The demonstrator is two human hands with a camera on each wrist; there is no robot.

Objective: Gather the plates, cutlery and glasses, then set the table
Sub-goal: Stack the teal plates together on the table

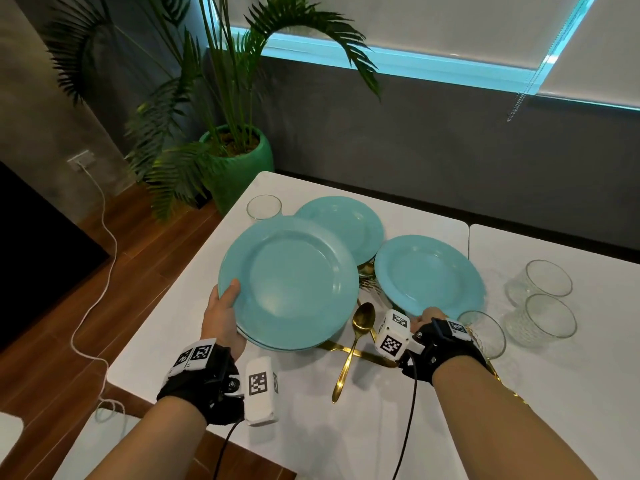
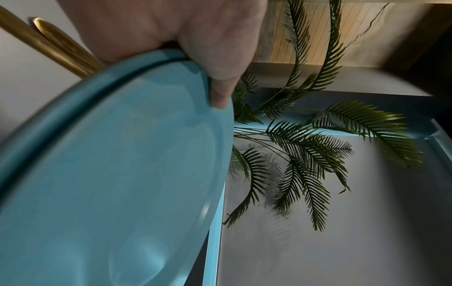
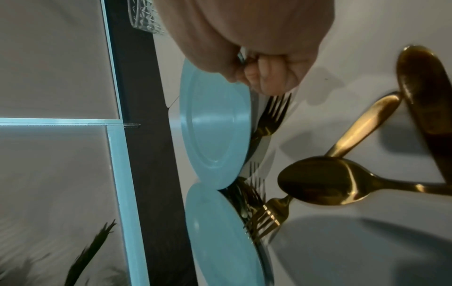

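My left hand (image 1: 225,306) grips a stack of two teal plates (image 1: 289,282) by its left rim, thumb on top, and holds it just over the white table (image 1: 346,427). The left wrist view shows the thumb (image 2: 220,87) on the top plate (image 2: 122,154). My right hand (image 1: 424,318) pinches the near rim of another teal plate (image 1: 427,275); its fingers (image 3: 266,77) curl under that plate (image 3: 215,123). A further teal plate (image 1: 343,226) lies behind. A gold spoon (image 1: 356,341), a gold knife (image 3: 428,96) and gold forks (image 3: 266,216) lie between the plates.
One clear glass (image 1: 264,206) stands at the back left of the table, one glass (image 1: 481,332) right beside my right wrist, two more glasses (image 1: 549,278) further right. A potted palm (image 1: 235,157) stands off the table's far left corner. A white cable (image 1: 100,271) runs over the wooden floor.
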